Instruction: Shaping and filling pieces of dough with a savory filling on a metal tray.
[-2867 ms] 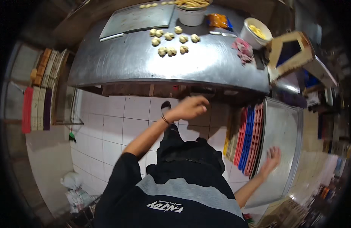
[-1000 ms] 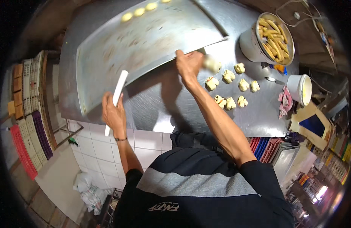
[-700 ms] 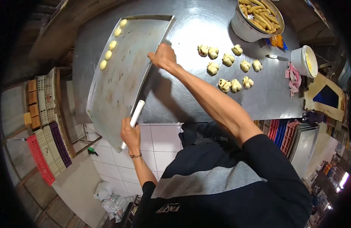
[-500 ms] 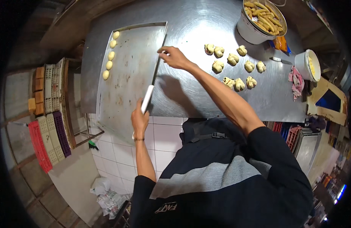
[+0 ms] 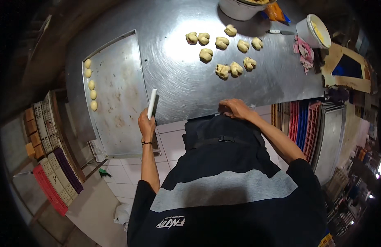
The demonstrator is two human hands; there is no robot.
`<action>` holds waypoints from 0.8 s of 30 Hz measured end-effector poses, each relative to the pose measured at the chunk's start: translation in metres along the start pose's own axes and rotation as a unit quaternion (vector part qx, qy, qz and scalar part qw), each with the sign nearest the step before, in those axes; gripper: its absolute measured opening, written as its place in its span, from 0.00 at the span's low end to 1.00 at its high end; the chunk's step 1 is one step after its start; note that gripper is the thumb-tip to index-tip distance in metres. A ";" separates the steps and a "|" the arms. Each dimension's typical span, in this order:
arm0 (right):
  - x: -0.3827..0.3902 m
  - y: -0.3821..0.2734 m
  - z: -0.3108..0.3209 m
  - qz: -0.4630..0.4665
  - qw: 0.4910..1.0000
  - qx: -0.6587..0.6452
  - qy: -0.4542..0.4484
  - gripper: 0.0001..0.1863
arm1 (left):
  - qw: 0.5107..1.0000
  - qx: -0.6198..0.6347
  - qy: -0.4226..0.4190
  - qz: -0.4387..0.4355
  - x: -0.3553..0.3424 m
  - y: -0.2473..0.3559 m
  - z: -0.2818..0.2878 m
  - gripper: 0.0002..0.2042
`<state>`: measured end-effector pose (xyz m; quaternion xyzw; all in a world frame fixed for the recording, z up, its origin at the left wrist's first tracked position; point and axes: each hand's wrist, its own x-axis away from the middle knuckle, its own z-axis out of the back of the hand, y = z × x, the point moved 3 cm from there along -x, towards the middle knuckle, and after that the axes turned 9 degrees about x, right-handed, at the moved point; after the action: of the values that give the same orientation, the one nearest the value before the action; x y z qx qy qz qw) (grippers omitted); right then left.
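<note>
My left hand [image 5: 146,126] is closed around one end of a slim white rod [image 5: 152,103], like a small rolling pin, beside the tray's right edge. The rod points away from me over the steel table. At the table's front edge, against my dark apron [image 5: 227,129], my right hand [image 5: 236,110] has its fingers curled; whatever they grip is hidden. A worn metal baking tray [image 5: 120,86] lies on the left and juts past the near edge. Several smooth dough balls [image 5: 91,85] line its left side. Several folded, knobbly dough pieces [image 5: 222,43] sit on the table farther right.
At the far right are a white bucket [image 5: 306,31] with yellow contents, a knife [image 5: 280,32], a pink cloth [image 5: 304,53] and an orange packet [image 5: 275,12]. A white tub [image 5: 240,10] stands at the back. Stacked crates [image 5: 50,185] are at left; trays [image 5: 329,140] lean at right.
My right hand has come back from the tray's right edge to the table's front edge at my waist. My left hand keeps the white rod. The view has shifted.
</note>
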<state>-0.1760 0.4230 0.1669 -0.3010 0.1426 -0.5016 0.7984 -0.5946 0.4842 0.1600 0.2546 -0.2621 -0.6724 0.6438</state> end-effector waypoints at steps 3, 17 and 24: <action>0.000 -0.016 -0.007 -0.058 0.998 -0.015 0.015 0.11 | 0.999 -0.034 0.018 -0.003 -0.001 0.039 0.011 0.17; -0.012 0.006 -0.028 -0.064 0.986 -0.049 0.145 0.06 | 0.976 -0.212 0.049 0.021 -0.227 0.045 -0.058 0.09; -0.007 0.028 -0.009 -0.258 0.912 -0.137 0.286 0.09 | 0.985 -0.137 0.099 0.026 -0.248 -0.008 -0.055 0.08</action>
<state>-0.1642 0.4349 0.1418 -0.2774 0.3500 -0.7306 0.5166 -0.5528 0.7307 0.1162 0.2227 -0.1090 -0.6565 0.7124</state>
